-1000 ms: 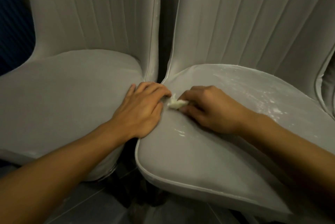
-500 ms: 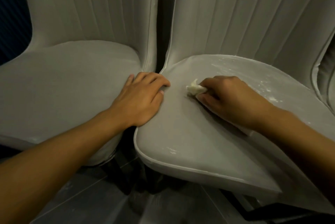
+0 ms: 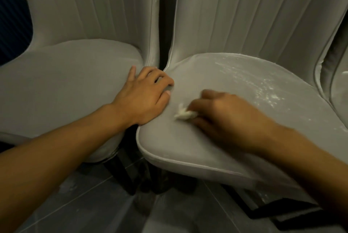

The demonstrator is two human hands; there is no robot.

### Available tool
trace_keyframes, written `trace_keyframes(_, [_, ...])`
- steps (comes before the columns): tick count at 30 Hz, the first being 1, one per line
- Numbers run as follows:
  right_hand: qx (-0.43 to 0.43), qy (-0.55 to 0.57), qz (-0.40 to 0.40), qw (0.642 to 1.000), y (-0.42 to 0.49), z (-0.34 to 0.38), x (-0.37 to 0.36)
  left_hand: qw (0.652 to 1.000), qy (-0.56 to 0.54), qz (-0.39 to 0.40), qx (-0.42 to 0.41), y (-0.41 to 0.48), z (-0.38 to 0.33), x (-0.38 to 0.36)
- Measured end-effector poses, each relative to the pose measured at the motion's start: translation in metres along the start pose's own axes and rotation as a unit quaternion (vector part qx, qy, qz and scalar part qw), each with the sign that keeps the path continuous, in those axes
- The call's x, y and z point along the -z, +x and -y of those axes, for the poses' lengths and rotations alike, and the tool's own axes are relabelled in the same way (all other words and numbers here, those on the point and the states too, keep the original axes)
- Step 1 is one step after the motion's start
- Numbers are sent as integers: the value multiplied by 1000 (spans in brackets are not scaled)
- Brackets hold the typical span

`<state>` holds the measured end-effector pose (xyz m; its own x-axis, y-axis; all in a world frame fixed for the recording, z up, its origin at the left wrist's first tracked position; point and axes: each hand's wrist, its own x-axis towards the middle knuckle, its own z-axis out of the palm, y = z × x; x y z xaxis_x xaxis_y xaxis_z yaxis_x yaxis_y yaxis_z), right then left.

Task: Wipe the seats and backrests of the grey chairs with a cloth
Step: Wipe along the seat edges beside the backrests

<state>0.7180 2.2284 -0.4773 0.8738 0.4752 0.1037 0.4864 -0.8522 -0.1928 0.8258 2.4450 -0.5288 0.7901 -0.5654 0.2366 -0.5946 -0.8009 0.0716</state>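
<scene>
Pinching small white cloth (image 3: 185,113), your right hand (image 3: 224,117) wipes right chair seat (image 3: 188,144); left hand (image 3: 143,99) rests spread across seat edges. Risk: tiny wad smears white residue (image 3: 263,89).

Head view: a wide-angle camera, worn on the head, looks forward and down from close above the left chair (image 3: 66,85) and right chair (image 3: 178,148); their backrests (image 3: 244,16) fill the upper frame, the floor (image 3: 94,204) the lower edge.
</scene>
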Motion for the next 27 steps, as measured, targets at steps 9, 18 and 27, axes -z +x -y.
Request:
trace_keyframes(9, [-261,-60,-68,961,-127,-76,23,997,-68,9,-43,-35,-71,7])
trace_keyframes(18, [-8,45,-24,999,-58,2,-14,989,-87,95,-70,-10,-72,2])
trace_keyframes(27, [19,27,107,994,-104,-20,25,990,-52,111,-69,-14,-70,3])
